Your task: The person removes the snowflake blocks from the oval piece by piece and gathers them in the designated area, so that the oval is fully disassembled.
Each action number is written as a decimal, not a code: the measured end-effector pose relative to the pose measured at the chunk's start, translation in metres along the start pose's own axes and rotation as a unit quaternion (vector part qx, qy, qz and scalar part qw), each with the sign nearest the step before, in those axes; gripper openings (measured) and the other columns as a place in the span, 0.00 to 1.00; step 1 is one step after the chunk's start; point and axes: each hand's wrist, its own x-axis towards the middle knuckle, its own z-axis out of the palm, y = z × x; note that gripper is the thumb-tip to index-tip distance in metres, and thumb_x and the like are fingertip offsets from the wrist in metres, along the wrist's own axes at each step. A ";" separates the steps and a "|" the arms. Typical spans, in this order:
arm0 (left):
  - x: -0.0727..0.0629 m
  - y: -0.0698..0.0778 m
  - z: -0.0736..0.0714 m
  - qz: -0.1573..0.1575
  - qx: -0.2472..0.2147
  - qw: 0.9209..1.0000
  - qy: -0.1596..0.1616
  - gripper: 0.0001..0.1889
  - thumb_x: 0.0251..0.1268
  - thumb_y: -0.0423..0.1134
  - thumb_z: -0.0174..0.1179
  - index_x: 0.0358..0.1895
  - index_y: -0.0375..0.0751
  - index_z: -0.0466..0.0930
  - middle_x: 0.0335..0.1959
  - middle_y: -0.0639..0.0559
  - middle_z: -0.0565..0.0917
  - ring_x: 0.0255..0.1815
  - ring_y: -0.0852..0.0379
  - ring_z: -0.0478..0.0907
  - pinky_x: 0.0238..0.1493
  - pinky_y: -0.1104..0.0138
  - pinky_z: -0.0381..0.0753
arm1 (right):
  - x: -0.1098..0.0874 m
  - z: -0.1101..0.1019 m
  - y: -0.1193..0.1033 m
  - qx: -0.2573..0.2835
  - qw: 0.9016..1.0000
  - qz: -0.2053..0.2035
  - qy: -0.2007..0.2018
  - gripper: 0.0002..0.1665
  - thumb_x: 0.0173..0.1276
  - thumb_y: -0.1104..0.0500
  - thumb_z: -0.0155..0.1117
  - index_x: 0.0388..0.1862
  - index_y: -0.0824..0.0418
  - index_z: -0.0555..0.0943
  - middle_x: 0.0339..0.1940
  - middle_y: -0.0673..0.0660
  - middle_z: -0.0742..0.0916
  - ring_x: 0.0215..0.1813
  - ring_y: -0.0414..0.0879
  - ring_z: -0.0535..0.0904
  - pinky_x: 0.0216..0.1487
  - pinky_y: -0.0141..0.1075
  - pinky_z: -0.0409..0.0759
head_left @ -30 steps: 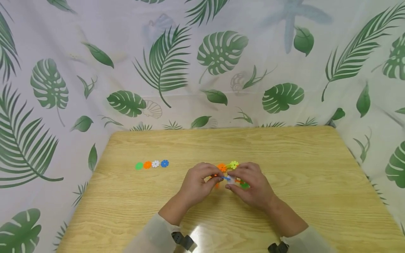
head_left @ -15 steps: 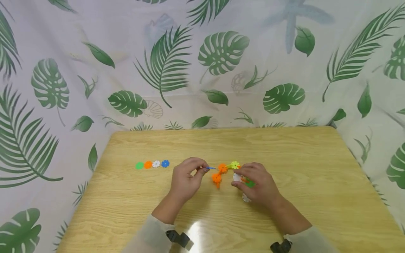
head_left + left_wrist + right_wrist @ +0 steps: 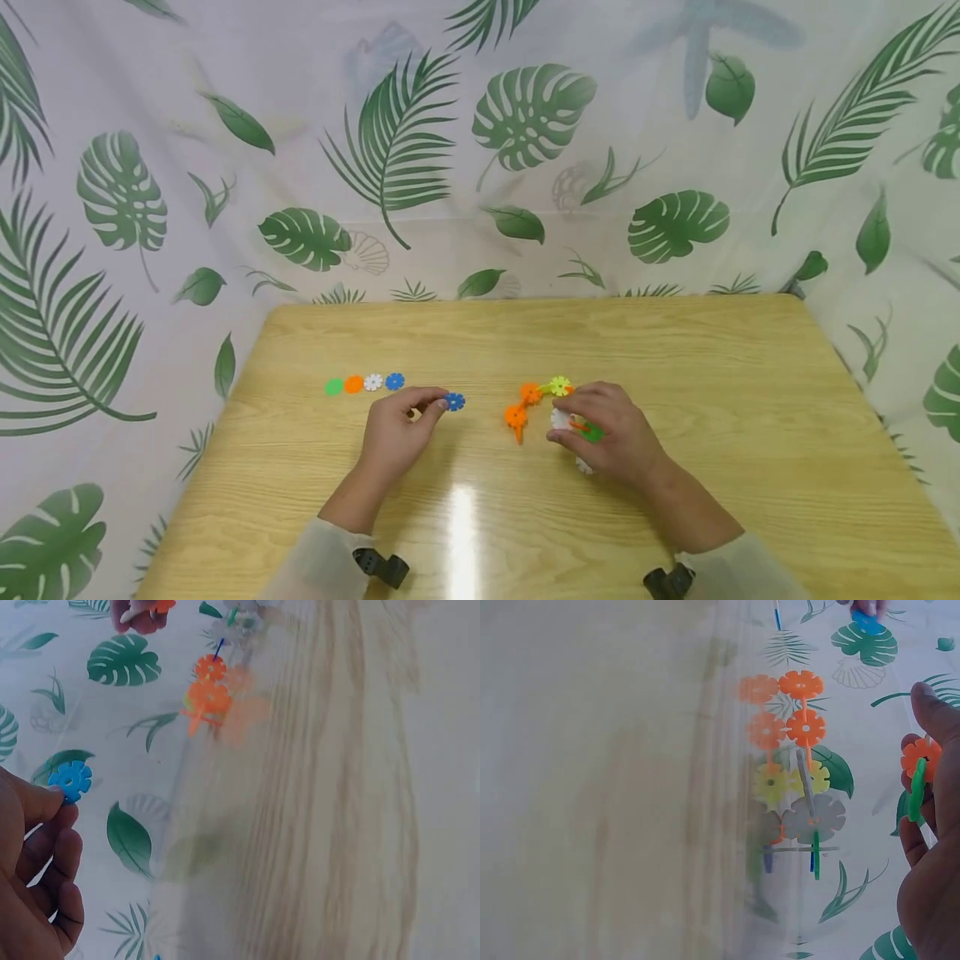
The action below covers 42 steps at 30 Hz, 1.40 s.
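In the head view my left hand (image 3: 397, 433) pinches a blue notched plastic disc (image 3: 454, 402) between thumb and forefinger, a little above the table. The left wrist view shows the same blue disc (image 3: 70, 781) face on. My right hand (image 3: 618, 437) grips a small cluster by its white disc (image 3: 561, 420); an orange disc (image 3: 919, 759) and a green disc (image 3: 917, 791) belong to it, partly covered by fingers. Left of this hand lies a joined chain with orange discs (image 3: 530, 393) and a yellow disc (image 3: 559, 386). Another white disc (image 3: 584, 467) peeks from beneath the right hand.
A row of loose discs lies at the table's left: green (image 3: 334, 386), orange (image 3: 354, 384), white (image 3: 373, 382) and blue (image 3: 395, 381). A leaf-patterned cloth (image 3: 442, 275) hangs behind the wooden table (image 3: 712, 358).
My left hand has drawn away leftwards from the right hand with the blue disc, which now shows its face. The right hand moved slightly right, then stayed, holding the cluster.
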 end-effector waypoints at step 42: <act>0.027 -0.070 -0.047 -0.195 0.173 0.965 -0.025 0.13 0.70 0.48 0.66 0.43 0.42 0.91 0.39 0.50 0.91 0.40 0.49 0.86 0.43 0.54 0.83 | 0.007 -0.008 -0.009 -0.011 1.000 0.001 -0.019 0.25 0.64 0.44 0.78 0.49 0.62 0.89 0.45 0.52 0.92 0.51 0.51 0.83 0.63 0.44 0.71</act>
